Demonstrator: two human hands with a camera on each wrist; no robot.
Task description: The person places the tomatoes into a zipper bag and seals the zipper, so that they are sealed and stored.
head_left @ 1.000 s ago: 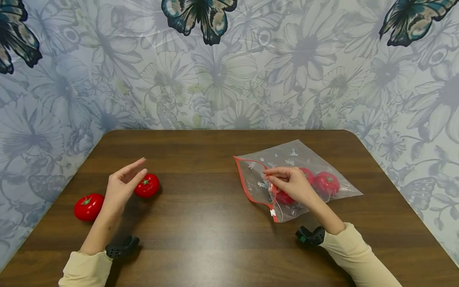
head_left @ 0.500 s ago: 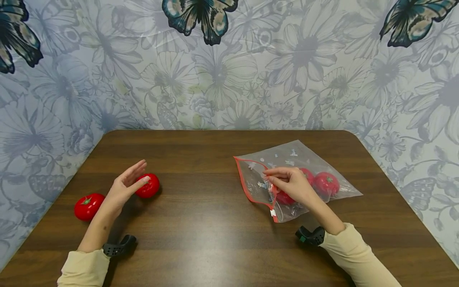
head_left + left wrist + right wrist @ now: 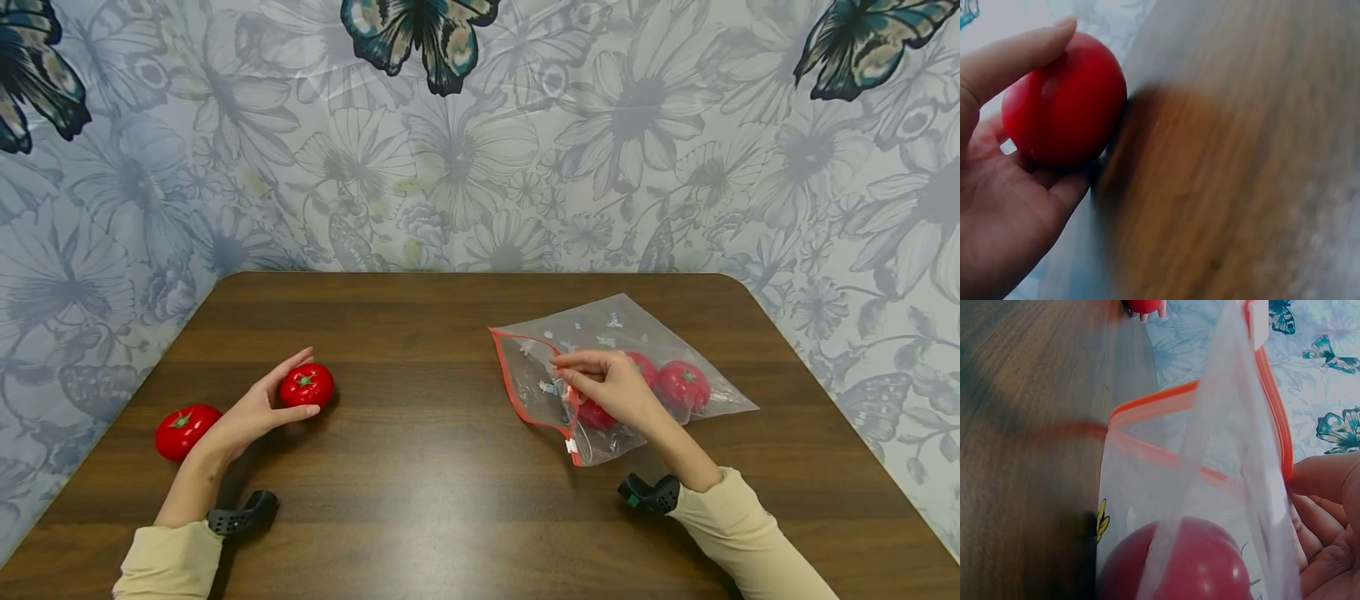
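A shiny red tomato (image 3: 307, 387) sits on the table at left, its green stem end up. My left hand (image 3: 251, 417) is around it, thumb on the near side and fingers on the far side; the left wrist view has the thumb against the tomato (image 3: 1075, 106). Another tomato (image 3: 182, 432) lies to the left, close to my forearm. On the right, my right hand (image 3: 617, 388) pinches the orange-red edge of a clear zip bag (image 3: 506, 379), holding its mouth apart. Several tomatoes (image 3: 683, 384) are inside the bag, partly hidden by my hand.
The brown wooden table (image 3: 420, 467) reaches back to a wall with flower print (image 3: 465, 183). A white slider (image 3: 572, 446) sits at the near end of the bag's edge. Black wrist devices (image 3: 243, 513) are worn on both wrists.
My left hand has come down and turned from above and beside the tomato to around it, with the thumb now on its near side. The right hand and the bag stay still.
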